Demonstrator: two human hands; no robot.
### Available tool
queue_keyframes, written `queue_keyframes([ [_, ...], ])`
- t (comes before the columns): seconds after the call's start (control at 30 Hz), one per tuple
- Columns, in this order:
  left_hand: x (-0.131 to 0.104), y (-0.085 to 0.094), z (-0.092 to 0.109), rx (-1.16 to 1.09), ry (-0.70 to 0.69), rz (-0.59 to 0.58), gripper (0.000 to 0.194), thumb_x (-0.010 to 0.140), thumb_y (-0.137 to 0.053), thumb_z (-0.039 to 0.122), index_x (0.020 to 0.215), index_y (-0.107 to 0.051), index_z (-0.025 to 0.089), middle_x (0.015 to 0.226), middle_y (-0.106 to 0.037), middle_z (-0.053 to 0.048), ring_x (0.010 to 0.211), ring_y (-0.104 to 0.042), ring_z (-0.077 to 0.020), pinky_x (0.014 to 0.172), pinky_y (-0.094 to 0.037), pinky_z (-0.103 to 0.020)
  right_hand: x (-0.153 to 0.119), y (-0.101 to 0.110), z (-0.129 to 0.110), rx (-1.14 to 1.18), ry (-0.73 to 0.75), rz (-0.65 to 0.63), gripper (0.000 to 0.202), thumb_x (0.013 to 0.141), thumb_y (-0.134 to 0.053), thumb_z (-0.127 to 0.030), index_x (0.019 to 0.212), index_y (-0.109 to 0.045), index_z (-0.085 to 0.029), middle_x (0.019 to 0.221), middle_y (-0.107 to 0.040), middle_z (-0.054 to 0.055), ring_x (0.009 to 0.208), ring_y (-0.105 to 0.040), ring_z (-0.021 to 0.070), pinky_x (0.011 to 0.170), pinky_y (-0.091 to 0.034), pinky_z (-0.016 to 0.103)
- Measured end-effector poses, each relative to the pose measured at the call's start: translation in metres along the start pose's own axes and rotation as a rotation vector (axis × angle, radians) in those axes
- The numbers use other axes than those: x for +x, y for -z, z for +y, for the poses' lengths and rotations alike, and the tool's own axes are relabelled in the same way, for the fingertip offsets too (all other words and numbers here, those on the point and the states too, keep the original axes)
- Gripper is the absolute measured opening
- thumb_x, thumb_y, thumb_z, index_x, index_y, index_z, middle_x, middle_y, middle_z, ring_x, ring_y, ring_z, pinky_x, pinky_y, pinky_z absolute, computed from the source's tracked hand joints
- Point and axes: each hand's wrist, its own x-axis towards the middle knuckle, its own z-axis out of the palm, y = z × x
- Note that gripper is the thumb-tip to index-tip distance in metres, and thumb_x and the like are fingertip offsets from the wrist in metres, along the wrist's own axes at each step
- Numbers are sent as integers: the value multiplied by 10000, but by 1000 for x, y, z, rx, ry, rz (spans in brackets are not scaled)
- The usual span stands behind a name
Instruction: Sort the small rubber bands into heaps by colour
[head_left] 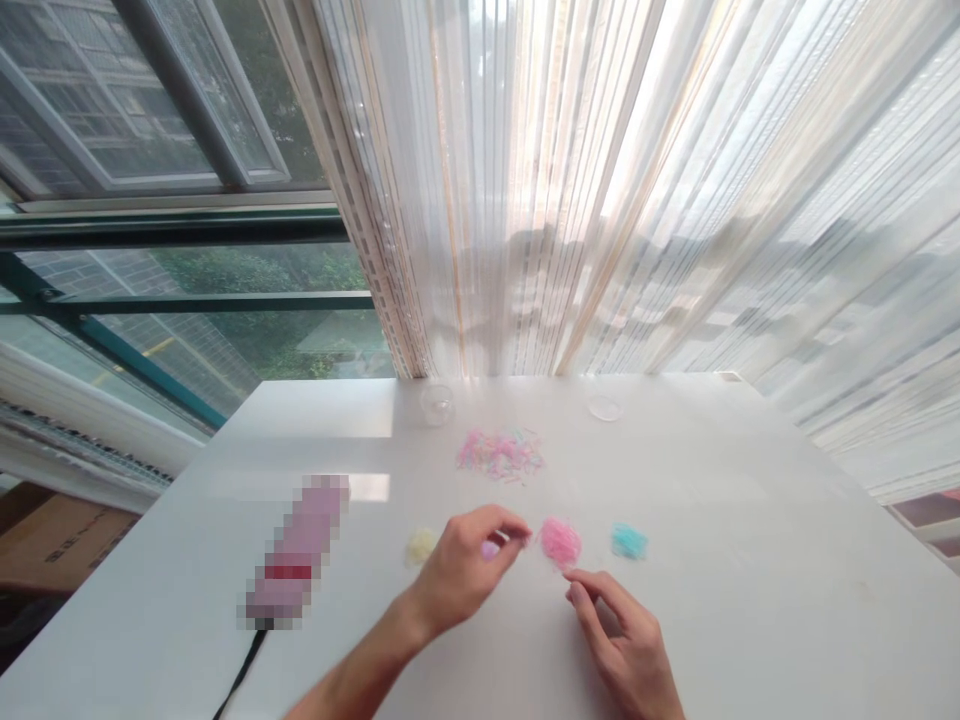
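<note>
Just now, the pink pile (561, 543) lies on the white table (720, 600) between the fingertips of both hands, with the left hand (461, 565) reaching in from its left side and the right hand (634, 645) just below its near edge. The left thumb and forefinger are brought close together at the tips, near the pile; whether a small piece is pinched there cannot be told. On the right hand, thumb and forefinger also come nearly together, the forefinger tip beside the lower edge of the pink; again, any hold is too small to tell. A purple patch (490, 550) shows through the curl of the left fingers (most of it is hidden), and a pale yellow pile (421, 546) sits just beyond that hand's other side. To the right of the pink is a turquoise pile (629, 540), apart from it. Farther back lies a loose multicolored scatter (500, 454), with a clear round container (437, 404) behind it to the left and a clear disc (605, 408) behind it to the right.
</note>
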Motion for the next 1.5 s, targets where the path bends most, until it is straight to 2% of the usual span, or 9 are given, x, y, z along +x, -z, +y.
queue_keyframes([
  [0.07, -28, -18, -6, 20, -63, 36, 157, 958, -638, 117, 992, -759, 210, 922, -806, -20, 827, -761, -157, 784, -625, -237, -2, -4, -1, 8, 69, -83, 160, 1039, -629, -317, 1129, -737, -241, 916, -784, 44, 795, -763, 189, 735, -633, 242],
  [0.17, -58, -39, -18, 67, -73, 116, 185, 964, -622, 78, 1008, -732, 220, 935, -799, -13, 837, -768, -156, 784, -613, -229, -5, -15, -4, 6, 169, -188, 224, 1026, -643, -275, 1244, -688, -243, 973, -778, 56, 831, -760, 187, 751, -639, 247],
  [0.3, -77, -48, -30, 110, -84, 142, 220, 981, -585, 58, 1033, -703, 237, 943, -797, -4, 840, -777, -156, 770, -608, -220, -5, -27, -5, -17, 215, -186, 145, 1043, -624, -255, 1176, -683, -246, 942, -763, 45, 815, -751, 178, 739, -631, 241],
  [0.47, -82, -43, -36, 211, -149, 144, 176, 1024, -574, 120, 1083, -690, 239, 955, -794, -17, 847, -776, -171, 782, -627, -245, -5, -28, -6, -35, 248, -180, 145, 1082, -562, -276, 1033, -695, -247, 883, -754, 32, 779, -739, 176, 712, -610, 248],
  [0.67, -90, -34, -41, 214, -115, 133, 158, 1029, -602, 163, 1149, -673, 237, 1037, -788, -35, 895, -780, -162, 792, -650, -223, -5, -25, -9, -36, 194, -201, 119, 1068, -576, -242, 1021, -685, -244, 862, -729, 25, 755, -713, 169, 693, -584, 249],
  [0.97, -94, -20, -41, 292, -156, 98, 167, 1039, -616, 184, 1181, -689, 233, 1115, -769, -71, 1011, -768, -194, 886, -667, -290, -5, -27, -10, -59, 215, -192, 99, 1051, -592, -225, 1037, -689, -242, 834, -687, 16, 714, -685, 163, 671, -573, 250],
  [1.13, -94, -14, -37, 291, -163, 79, 174, 1038, -615, 180, 1181, -707, 220, 1106, -755, -89, 1014, -754, -208, 901, -662, -322, -6, -25, -12, -76, 207, -207, 114, 1047, -581, -200, 1052, -688, -236, 879, -683, 39, 778, -686, 187, 707, -586, 281],
  [1.33, -97, -6, -32, 349, -169, 109, 176, 1002, -633, 150, 1144, -712, 215, 1034, -749, -81, 938, -734, -220, 832, -653, -342, -5, -24, -17, -129, 252, -217, 193, 1008, -569, -125, 1120, -678, -239, 950, -674, 64, 870, -676, 226, 761, -609, 342],
  [1.5, -100, -6, -37, 376, -192, 132, 231, 972, -589, 76, 1124, -698, 212, 973, -730, -62, 884, -713, -207, 786, -626, -317, -6, -22, -17, -162, 304, -214, 271, 966, -506, -40, 1090, -657, -227, 947, -655, 72, 871, -652, 231, 749, -600, 356],
])
